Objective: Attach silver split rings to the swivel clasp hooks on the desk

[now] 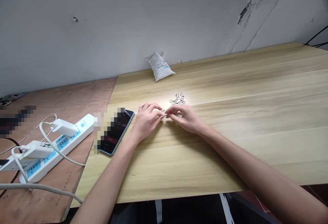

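Observation:
Both hands meet just above the wooden table, fingertips nearly touching. Between them sits a small shiny metal ring piece (pixel 165 116), partly covered by the fingers. My left hand (pixel 148 119) pinches it from the left with thumb and fingers. From the right, my right hand (pixel 185 117) has thumb and forefinger closed on the same piece. Another small metal ring (pixel 163 109) shows by the left forefinger's tip; whether it is joined to the pinched piece I cannot tell. Just beyond the right hand lies a loose pile of small silvery metal clasps (pixel 178 99).
A phone (pixel 116 131) with a running timer lies left of my left hand. Farther left, a white power strip (pixel 61 145) carries chargers and cables on a brown board. A white plastic packet (pixel 161 67) rests near the grey wall (pixel 115 29).

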Action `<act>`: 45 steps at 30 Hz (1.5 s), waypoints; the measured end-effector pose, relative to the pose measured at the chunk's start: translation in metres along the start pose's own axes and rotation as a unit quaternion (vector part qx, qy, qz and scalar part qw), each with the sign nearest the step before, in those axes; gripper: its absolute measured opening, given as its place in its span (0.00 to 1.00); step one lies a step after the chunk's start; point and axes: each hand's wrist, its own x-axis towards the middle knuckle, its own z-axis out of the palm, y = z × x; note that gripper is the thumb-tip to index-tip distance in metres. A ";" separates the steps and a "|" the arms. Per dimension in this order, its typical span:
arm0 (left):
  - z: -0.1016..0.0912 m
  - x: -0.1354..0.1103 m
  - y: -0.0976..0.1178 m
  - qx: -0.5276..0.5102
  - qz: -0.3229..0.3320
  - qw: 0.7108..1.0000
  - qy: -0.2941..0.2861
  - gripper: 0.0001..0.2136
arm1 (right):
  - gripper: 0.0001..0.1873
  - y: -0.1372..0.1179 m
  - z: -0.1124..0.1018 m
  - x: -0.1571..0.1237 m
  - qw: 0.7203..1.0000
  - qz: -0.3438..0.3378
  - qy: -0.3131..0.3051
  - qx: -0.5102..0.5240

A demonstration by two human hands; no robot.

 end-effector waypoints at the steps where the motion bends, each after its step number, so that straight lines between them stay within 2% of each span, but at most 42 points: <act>1: 0.000 0.000 0.001 0.018 0.012 1.000 -0.007 0.06 | 0.10 0.001 0.000 0.000 1.000 0.000 0.001 -0.007; 7: -0.002 0.002 0.010 0.082 0.033 0.996 -0.034 0.08 | 0.10 0.001 0.006 -0.001 0.997 -0.010 0.001 -0.080; 12: 0.000 0.000 0.011 0.041 -0.032 0.998 -0.038 0.05 | 0.10 -0.005 0.013 -0.001 0.985 -0.039 0.023 -0.166; 17: 0.000 0.002 0.011 -0.054 -0.125 0.991 0.010 0.05 | 0.08 -0.007 0.008 0.000 0.996 0.013 0.081 -0.024; 22: -0.001 0.004 0.013 -0.113 -0.128 0.985 0.018 0.04 | 0.07 -0.009 0.006 0.002 0.990 0.048 0.113 0.067; 28: -0.002 0.004 0.012 -0.136 -0.133 0.981 0.032 0.05 | 0.08 -0.013 0.009 0.001 0.990 0.042 0.105 0.089; 33: -0.002 0.004 0.009 -0.146 -0.118 0.980 0.064 0.05 | 0.07 -0.014 0.007 0.001 0.990 0.055 0.087 0.095; 38: -0.002 0.003 0.006 -0.108 -0.095 0.986 0.089 0.07 | 0.07 -0.013 0.009 0.001 0.990 0.063 0.053 0.114; 40: -0.001 0.003 0.006 -0.066 -0.075 0.992 0.071 0.07 | 0.07 -0.010 0.010 0.000 0.992 0.058 0.050 0.100; 45: 0.006 0.001 0.012 0.052 0.026 0.997 -0.042 0.09 | 0.11 -0.003 0.008 -0.003 0.999 0.022 0.023 0.022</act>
